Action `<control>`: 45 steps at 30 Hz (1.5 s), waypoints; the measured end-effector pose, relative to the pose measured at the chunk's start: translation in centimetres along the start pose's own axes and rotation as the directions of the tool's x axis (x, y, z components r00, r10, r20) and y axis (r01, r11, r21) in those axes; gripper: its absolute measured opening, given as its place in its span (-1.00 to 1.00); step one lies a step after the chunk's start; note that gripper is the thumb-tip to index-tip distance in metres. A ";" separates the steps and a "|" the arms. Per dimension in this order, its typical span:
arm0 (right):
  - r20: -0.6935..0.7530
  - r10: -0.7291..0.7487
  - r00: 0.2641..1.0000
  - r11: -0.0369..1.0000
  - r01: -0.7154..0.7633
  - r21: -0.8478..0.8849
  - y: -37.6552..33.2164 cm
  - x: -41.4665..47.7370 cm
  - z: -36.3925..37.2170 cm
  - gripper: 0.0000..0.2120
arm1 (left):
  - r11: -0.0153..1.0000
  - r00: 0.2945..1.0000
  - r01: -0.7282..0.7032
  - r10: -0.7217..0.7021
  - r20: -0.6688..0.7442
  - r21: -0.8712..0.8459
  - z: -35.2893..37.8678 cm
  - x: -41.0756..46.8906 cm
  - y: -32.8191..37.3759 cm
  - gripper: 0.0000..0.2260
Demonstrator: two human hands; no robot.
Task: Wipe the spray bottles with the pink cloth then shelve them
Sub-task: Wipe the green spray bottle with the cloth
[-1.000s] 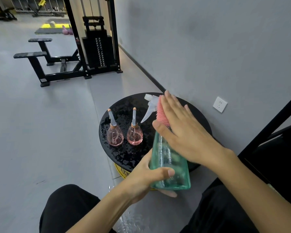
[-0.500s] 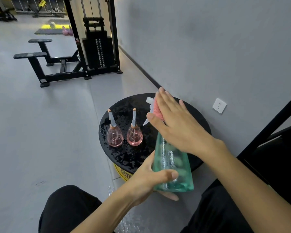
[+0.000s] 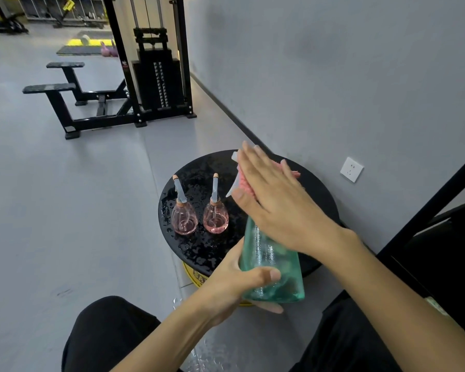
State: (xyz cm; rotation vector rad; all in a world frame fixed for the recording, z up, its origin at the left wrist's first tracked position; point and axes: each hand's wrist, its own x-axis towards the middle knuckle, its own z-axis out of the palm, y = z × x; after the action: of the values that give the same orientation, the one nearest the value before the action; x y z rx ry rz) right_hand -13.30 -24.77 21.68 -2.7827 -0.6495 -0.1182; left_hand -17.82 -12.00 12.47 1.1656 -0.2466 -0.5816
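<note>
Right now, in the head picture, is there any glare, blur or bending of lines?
Head view: light soft and even, shadows faint. Head view: small glints on the wet black table and the green bottle. Head view: the wide lens tilts the posts of the weight machine. Head view: the right hand looks slightly soft.

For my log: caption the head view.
Left hand grips green spray bottle; right hand presses pink cloth onto its trigger head.
</note>
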 end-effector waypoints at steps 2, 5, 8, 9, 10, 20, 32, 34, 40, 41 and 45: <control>0.009 -0.032 0.999 0.999 0.032 -0.014 -0.1 -0.8 0.5 -0.31 | 1.000 1.000 -0.009 0.009 -0.013 0.002 -0.3 0.0 0.0 -0.38; -0.010 -0.052 0.999 0.998 0.052 -0.026 0.0 -1.8 0.8 -0.29 | 0.999 0.999 -0.025 0.026 -0.022 0.022 -0.7 0.0 -0.1 -0.43; -0.034 -0.054 0.998 0.998 0.053 -0.035 0.2 -2.4 0.8 -0.34 | 0.999 1.000 -0.028 0.029 -0.012 0.025 -0.7 0.2 -0.1 -0.42; -0.035 -0.052 0.998 0.998 0.051 -0.032 0.3 -2.6 0.8 -0.36 | 0.999 0.999 -0.031 0.032 -0.012 0.028 -0.7 0.2 -0.1 -0.40; -0.035 -0.050 0.998 0.998 0.049 -0.025 0.4 -2.7 0.8 -0.37 | 0.999 0.999 -0.029 0.030 -0.011 0.028 -0.7 0.2 -0.1 -0.39; -0.054 0.096 0.994 0.987 -0.089 0.132 1.9 -1.1 -0.2 -0.38 | 0.999 1.000 0.005 -0.006 0.010 0.046 -0.3 0.2 -0.3 -0.28; -0.060 0.139 0.988 0.950 -0.116 0.288 1.7 -1.2 0.6 -0.40 | 1.000 1.000 -0.010 0.011 -0.027 0.022 -0.4 0.2 -0.2 -0.28; -0.067 0.117 0.991 0.951 -0.093 0.296 1.4 -1.4 0.8 -0.42 | 1.000 0.999 -0.012 0.013 -0.041 0.016 -0.6 0.3 -0.1 -0.27; -0.060 0.055 0.997 0.976 -0.041 0.215 0.7 -3.3 1.4 -0.49 | 0.999 0.997 -0.040 0.042 -0.063 0.029 -1.4 0.5 -0.1 -0.26; -0.064 0.056 0.996 0.976 -0.041 0.213 0.6 -3.5 1.3 -0.50 | 0.998 0.997 -0.047 0.049 -0.066 0.030 -1.5 0.6 -0.1 -0.26; -0.117 0.039 0.992 0.976 -0.013 0.220 0.4 -4.3 1.3 -0.51 | 0.997 0.994 -0.069 0.072 -0.078 0.039 -1.6 0.8 -0.2 -0.27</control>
State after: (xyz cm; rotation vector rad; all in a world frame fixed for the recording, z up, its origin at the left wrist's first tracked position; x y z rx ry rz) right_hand -16.93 -26.58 19.75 -2.5492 -0.5598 -0.1955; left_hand -16.47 -11.24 11.59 1.2072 -0.2304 -0.4691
